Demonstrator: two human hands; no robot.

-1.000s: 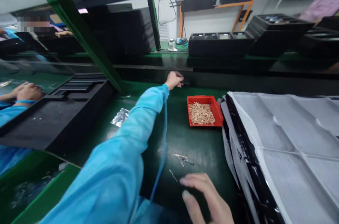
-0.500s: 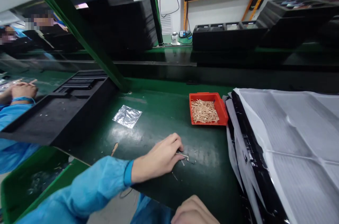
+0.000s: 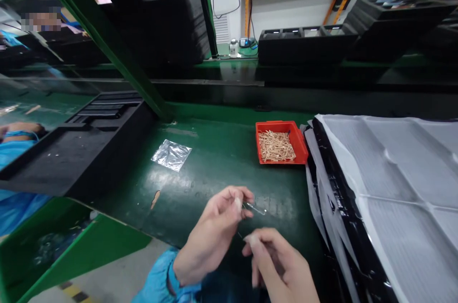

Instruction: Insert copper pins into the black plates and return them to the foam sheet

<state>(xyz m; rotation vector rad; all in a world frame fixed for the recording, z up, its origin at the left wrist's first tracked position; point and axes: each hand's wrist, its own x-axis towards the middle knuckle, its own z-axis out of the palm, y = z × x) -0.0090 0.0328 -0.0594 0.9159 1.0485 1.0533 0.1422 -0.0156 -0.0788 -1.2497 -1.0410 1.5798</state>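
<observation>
1. Low over the dark green worktop (image 3: 222, 160), the left hand (image 3: 211, 236) pinches a small thin clear strip with a metallic glint (image 3: 255, 208) between thumb and fingertips; the strip juts out to the right of the hand, just above the worktop.
2. Just right of and below the left hand, the right hand (image 3: 282, 269) has its fingers loosely curled, fingertips pointing toward the strip but apart from it; it grips nothing that can be made out.
3. Beyond the strip, farther up the worktop, sits a shallow orange plastic tray (image 3: 298, 141) filled with a heap of thin tan sticks (image 3: 276, 146).
4. Left of the orange tray, well apart from it, a crinkled clear plastic bag (image 3: 171, 155) lies flat on the worktop.
5. Right of the orange tray, touching its side, rests a large slab wrapped in ribbed grey-white sheeting with a black edge (image 3: 393, 183).
6. Far left of the orange tray stands a black foam tray with moulded slots (image 3: 82, 145), beside a slanted green metal post (image 3: 107, 50).
7. At the far left edge, another person's blue sleeve (image 3: 14, 150) shows.
</observation>
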